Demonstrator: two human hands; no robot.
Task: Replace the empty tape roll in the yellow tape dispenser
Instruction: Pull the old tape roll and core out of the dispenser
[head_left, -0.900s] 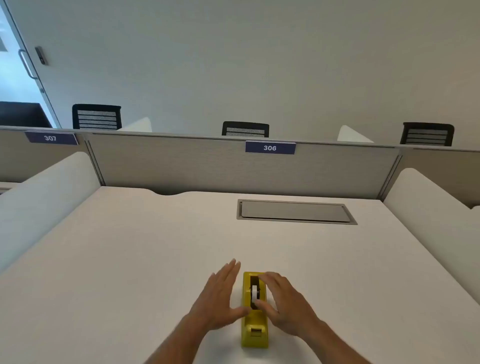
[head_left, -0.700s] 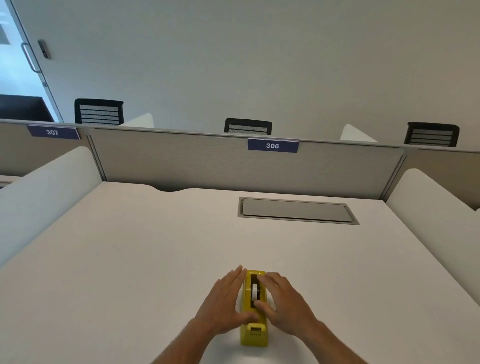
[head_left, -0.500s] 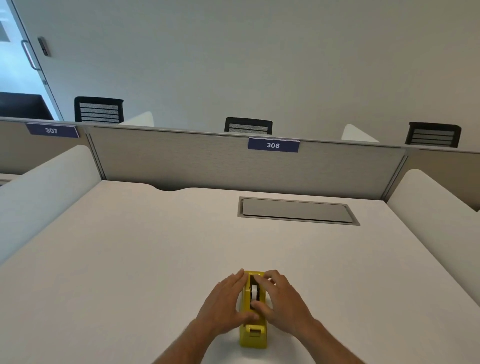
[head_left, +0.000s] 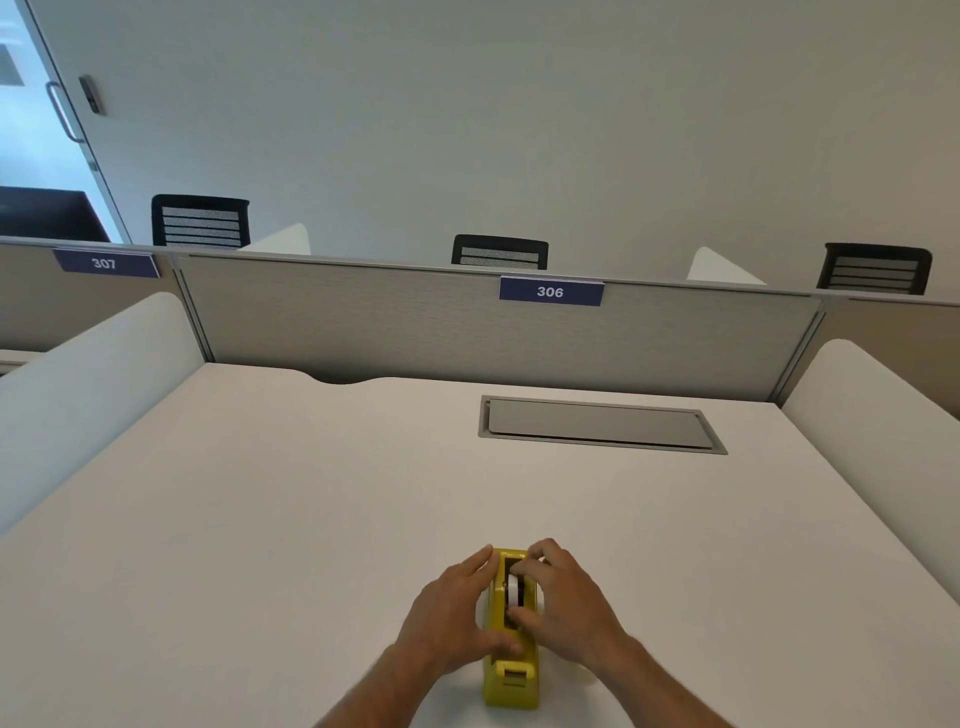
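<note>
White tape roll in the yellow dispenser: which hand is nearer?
Right. The right hand has fingers curled over the white tape roll in the yellow plastic tape dispenser; the left hand lies flat against the dispenser's left side.

This is an open-plan office, set out in numbered workstations. A broad white laminate bench (head_left: 260, 519) is fenced at the back by a low grey fabric partition (head_left: 363, 322) carrying a dark blue plate marked 306 (head_left: 550, 291); the neighbouring bay wears a matching blue plate marked 307 (head_left: 105, 263). Curved white side screens (head_left: 88, 384) close off each seat. A flush grey metal cable hatch (head_left: 597, 424) is let into the bench top. Beyond the partition rise the backs of black mesh office chairs (head_left: 200, 221), and a glass door with a steel handle (head_left: 62, 111) stands at the far left.
</note>
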